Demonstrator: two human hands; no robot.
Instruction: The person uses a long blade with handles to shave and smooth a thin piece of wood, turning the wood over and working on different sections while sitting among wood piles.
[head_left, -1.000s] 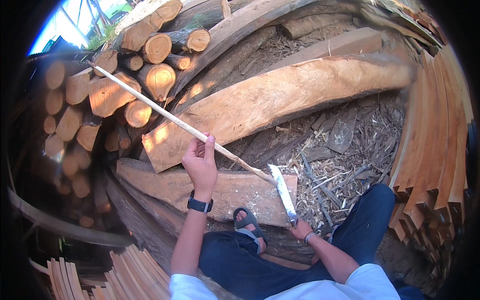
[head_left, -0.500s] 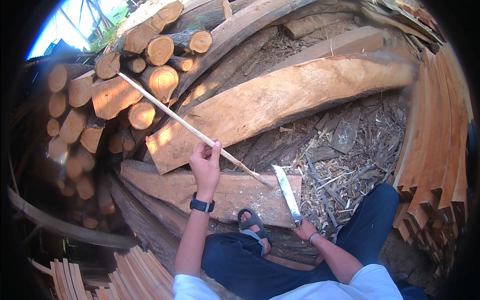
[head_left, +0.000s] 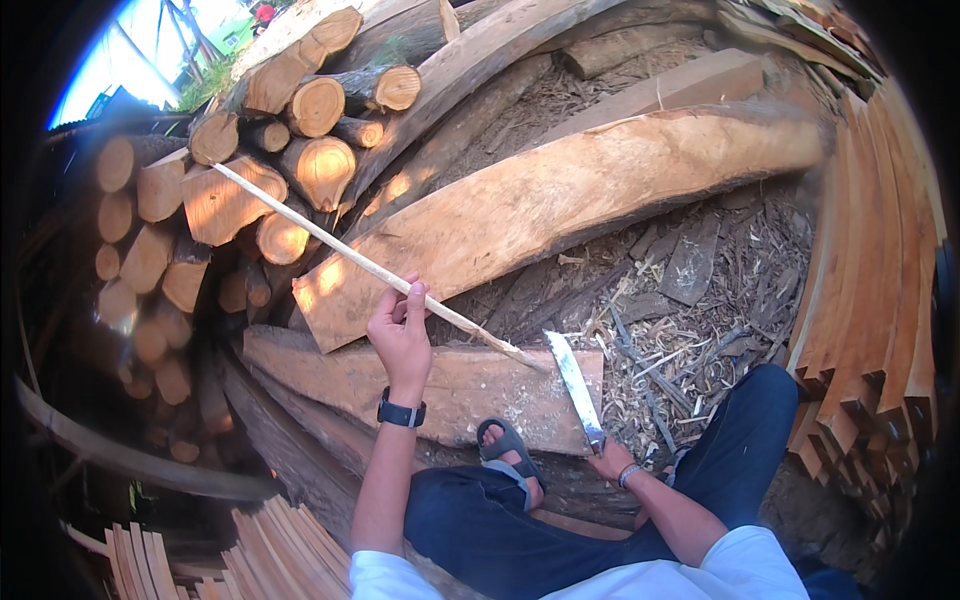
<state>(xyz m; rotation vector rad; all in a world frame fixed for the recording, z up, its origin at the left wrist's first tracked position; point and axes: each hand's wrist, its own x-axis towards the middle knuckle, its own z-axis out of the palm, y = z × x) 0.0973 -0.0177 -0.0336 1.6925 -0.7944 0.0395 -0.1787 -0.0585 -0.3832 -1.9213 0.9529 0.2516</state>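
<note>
I'm watching a person work over a low board, with the left hand above its far edge, pinching a long pale stick between thumb and fingers. The stick slants across: its far end reaches out beyond the board, up and to the left, and its near end hangs over the board's right part; whether it touches the wood I can't tell. The right hand is closed round the handle of a big knife at the board's near right corner, the blade lying across the board's right end, just apart from the stick. Shavings litter the ground right of the board, a thick slab lies beyond it, and cut logs are piled past its left end.
</note>
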